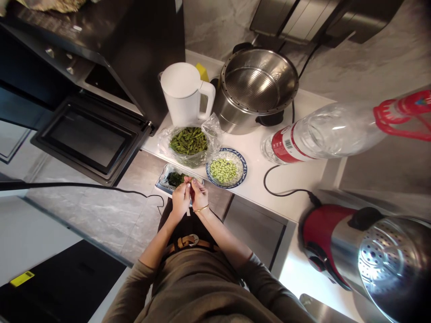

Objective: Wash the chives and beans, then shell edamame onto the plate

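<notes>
My left hand [182,197] and my right hand [199,195] meet at the fingertips, thumbs and forefingers pinched together on an edamame pod that is mostly hidden by the fingers. Just below and behind them is a shallow tray [160,183], lined with clear plastic, with dark green pod shells [175,179] inside. Beyond the hands, a clear plastic bag [214,130] lies open with many whole edamame pods [189,141]. Right of it, shelled beans [222,170] lie on a blue-and-white patterned plate [244,168].
Behind the bag stand a white lidded jug [183,96] and a steel pot with a perforated insert [259,80]. A large water bottle [316,134] and a red-and-steel appliance [333,242] are on the right, with a black cord [269,190] between them. An open oven door [90,134] juts out at left.
</notes>
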The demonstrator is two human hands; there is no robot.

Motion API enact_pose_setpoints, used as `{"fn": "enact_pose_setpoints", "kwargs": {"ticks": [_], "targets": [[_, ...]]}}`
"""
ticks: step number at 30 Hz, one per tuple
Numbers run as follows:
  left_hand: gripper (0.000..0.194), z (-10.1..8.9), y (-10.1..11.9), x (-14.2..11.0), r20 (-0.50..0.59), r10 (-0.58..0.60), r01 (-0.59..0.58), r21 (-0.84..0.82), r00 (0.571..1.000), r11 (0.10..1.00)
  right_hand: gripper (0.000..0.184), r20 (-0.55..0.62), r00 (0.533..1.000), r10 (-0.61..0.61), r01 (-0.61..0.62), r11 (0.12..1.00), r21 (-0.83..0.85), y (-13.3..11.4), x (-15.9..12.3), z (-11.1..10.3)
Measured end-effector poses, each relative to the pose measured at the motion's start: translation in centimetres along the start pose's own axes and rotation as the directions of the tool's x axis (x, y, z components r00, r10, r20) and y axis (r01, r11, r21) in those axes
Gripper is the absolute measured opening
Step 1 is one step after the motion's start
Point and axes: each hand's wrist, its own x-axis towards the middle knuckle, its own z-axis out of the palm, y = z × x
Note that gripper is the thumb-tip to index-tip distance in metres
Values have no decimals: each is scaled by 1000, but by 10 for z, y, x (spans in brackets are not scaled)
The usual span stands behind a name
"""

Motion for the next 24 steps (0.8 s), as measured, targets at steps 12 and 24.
{"fn": "enact_pose_setpoints", "kwargs": {"ticks": [12, 24], "targets": [[28, -16, -3, 9, 132, 136, -150, 100, 982, 984, 27, 90, 995, -33, 48, 984, -171, -8, -2, 2], [31, -42, -9, 16, 192, 149, -217, 416, 970, 883, 28, 121, 932, 342, -324, 935, -148, -10, 18, -11]]}}
